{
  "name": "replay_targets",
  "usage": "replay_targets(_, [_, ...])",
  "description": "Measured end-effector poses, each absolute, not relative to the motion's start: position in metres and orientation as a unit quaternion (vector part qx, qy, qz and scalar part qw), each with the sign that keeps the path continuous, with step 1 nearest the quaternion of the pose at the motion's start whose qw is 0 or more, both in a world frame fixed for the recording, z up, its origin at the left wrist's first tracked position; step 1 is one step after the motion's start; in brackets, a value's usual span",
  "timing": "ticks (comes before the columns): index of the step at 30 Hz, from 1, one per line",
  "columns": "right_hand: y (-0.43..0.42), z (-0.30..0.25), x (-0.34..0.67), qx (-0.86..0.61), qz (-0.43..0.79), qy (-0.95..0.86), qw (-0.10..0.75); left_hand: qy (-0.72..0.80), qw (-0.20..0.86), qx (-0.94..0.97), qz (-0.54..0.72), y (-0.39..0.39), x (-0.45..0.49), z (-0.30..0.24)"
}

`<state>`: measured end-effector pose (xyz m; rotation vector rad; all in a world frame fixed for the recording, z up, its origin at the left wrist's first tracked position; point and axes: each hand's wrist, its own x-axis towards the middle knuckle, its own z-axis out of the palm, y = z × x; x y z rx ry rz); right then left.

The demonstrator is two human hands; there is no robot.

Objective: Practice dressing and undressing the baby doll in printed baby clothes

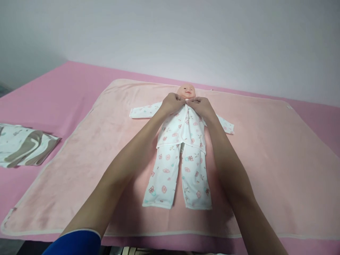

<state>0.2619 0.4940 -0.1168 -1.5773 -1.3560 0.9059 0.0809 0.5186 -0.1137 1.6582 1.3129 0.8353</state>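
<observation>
A baby doll [186, 91] lies on its back, dressed in a white printed shirt [180, 129] and matching trousers [164, 177]. Both sleeves stretch out sideways, and the trouser legs point toward me. At the doll's neck, my left hand [172, 103] pinches the left side of the shirt collar. Opposite it, my right hand [201, 106] pinches the collar's right side, with the fingertips of both hands close together under the chin. My hands partly cover the upper shirt and shoulders. The fastening between my fingers is too small to make out.
Beneath the doll a pink blanket [271, 159] with pale edging is spread over a darker pink bed surface [66, 92]. Folded white and brown patterned cloths [26, 145] lie at the left. A pale wall [186, 39] rises behind the bed.
</observation>
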Motion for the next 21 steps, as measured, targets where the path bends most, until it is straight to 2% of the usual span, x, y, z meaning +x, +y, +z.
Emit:
replay_targets(5, [0.488,-0.111,0.257,-0.627,0.38,-0.527,0.429,0.521,0.408,0.666,0.346,0.518,0.085,-0.113])
replay_targets(14, [0.496,-0.127,0.26,-0.627,0.34,-0.55,0.435,0.518,0.396,0.671,0.354,0.514,0.086,-0.113])
replay_targets(21, [0.486,-0.129,0.237,-0.658,0.138,-0.61,0.421,0.517,0.365,0.69,0.35,0.518,0.09,-0.117])
